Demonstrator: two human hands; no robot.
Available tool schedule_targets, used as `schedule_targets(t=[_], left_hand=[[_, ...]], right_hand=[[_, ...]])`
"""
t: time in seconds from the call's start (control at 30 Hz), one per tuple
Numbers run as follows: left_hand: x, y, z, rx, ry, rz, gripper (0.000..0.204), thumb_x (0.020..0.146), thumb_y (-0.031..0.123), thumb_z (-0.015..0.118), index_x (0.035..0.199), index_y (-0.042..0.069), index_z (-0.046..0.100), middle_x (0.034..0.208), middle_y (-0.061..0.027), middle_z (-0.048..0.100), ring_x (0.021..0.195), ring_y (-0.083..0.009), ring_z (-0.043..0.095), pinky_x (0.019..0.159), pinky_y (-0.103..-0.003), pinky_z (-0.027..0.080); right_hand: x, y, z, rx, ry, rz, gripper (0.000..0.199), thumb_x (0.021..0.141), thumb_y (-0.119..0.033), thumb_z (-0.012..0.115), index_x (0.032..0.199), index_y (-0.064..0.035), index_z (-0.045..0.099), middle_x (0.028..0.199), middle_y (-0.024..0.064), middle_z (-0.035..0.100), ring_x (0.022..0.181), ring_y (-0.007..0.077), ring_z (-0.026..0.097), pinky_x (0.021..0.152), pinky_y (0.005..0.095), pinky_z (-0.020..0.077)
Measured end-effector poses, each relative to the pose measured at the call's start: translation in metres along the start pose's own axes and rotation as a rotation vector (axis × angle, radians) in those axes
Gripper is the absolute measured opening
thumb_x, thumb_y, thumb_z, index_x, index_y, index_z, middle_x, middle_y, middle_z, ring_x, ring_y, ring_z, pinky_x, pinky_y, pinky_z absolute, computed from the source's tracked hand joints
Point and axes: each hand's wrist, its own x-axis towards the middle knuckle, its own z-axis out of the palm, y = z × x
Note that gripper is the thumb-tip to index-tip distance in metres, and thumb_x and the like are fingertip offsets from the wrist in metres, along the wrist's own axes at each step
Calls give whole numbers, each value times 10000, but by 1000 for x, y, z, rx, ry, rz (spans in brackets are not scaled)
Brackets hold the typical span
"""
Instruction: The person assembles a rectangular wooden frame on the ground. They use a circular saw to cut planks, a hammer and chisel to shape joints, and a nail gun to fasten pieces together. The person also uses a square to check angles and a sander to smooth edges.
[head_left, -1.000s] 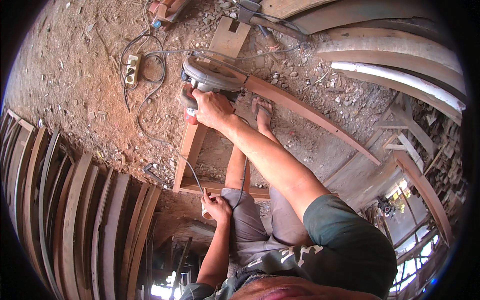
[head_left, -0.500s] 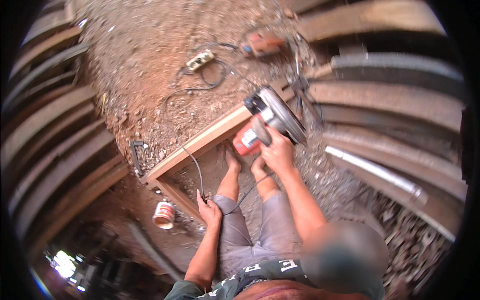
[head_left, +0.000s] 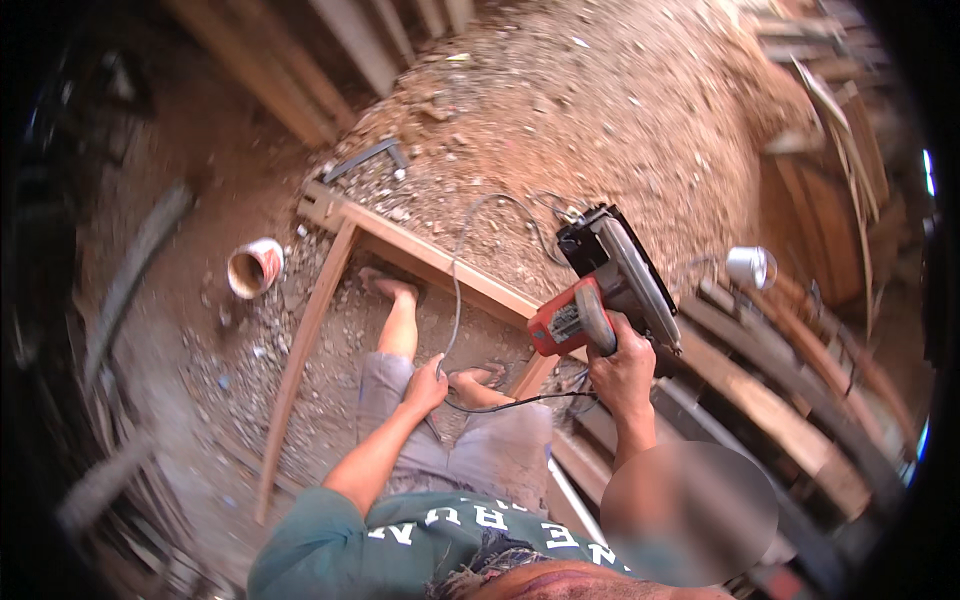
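While the right hand gripped the saw by its grey handle, fingers wrapped round it, the left hand was nearly closed, its fingers curled on the grey cord. The saw, red at the motor and dark at its base plate, was raised right of centre, tilted, across the right end of the frame's far rail; whether it touched the wood could not be told.

From the left hand, one stretch of cord ran away over the far rail to the ground, and another ran right, toward the saw hand.

The wooden frame lay on the gravelly ground, its long left rail reaching toward the near side and joined to the far rail at the far left corner. Both bare feet stood between the rails. Just beyond that corner was an angled metal piece; left of the frame, a white-and-red tub lay tipped. Boards were piled at the right, near a pale bucket.
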Motion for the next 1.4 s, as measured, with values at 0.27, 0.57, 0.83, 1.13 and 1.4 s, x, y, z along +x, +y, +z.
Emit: schedule_targets(t=[0.27, 0.57, 0.83, 1.13, 1.4], left_hand=[[34, -20, -89, -28, -335, -184, 537, 916, 195, 592, 1433, 54, 558, 1314, -235, 653, 1247, -368, 617, 1053, -448, 483], [77, -39, -72, -166, -347, -167, 385, 831, 141, 655, 1204, 74, 722, 1160, -201, 728, 1123, -357, 691, 953, -461, 548], [122, -2, -66, -341, -388, -237, 247, 784, 141, 737, 1005, 50, 798, 1091, -182, 758, 1082, -326, 725, 912, -427, 572], [209, 77, -53, -740, -361, -260, 449, 825, 198, 675, 1254, 67, 682, 1118, -204, 735, 1068, -356, 711, 869, -468, 560], [250, 128, 16, -861, -290, -351, 418, 816, 127, 662, 1222, 27, 677, 1164, -230, 715, 1119, -357, 692, 927, -466, 551]], right_hand=[[132, -194, 164, -272, -524, -418, 325, 774, -102, 708, 1098, -94, 681, 921, 203, 723, 901, 416, 696, 777, 507, 546], [178, -306, 353, -432, -991, -869, 499, 764, -117, 731, 1256, -100, 651, 987, 205, 725, 994, 408, 678, 857, 488, 546], [198, -292, 440, -670, -1199, -1038, 502, 771, -212, 738, 1250, -107, 631, 979, 176, 741, 982, 368, 696, 863, 486, 546], [254, -228, 536, -591, -1355, -1172, 394, 812, -133, 678, 1204, -132, 646, 1029, 176, 735, 1010, 387, 695, 860, 511, 549], [285, -193, 585, -558, -1365, -1217, 402, 807, -305, 743, 1143, -95, 675, 1006, 188, 723, 972, 384, 705, 858, 483, 571]])
